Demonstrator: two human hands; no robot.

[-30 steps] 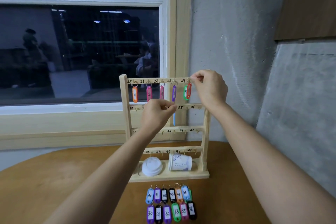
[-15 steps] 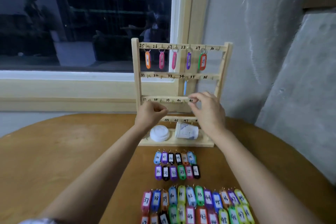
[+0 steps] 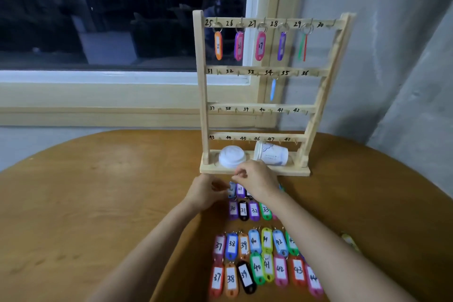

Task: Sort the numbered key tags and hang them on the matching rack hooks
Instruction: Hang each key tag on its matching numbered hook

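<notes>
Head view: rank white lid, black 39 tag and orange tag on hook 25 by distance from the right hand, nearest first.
1. white lid: on the rack base, just beyond the right hand.
2. black 39 tag: bottom row on the table.
3. orange tag: top rail, left end.

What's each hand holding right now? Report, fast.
Left hand: fingers curled beside the light blue plastic key tag; grip cannot be told.
Right hand: pinching that tag's top end.

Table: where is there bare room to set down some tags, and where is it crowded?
Free: the wide table left of the rack and tag rows; a smaller patch right of the rack base. Crowded: directly in front of the rack.
</notes>
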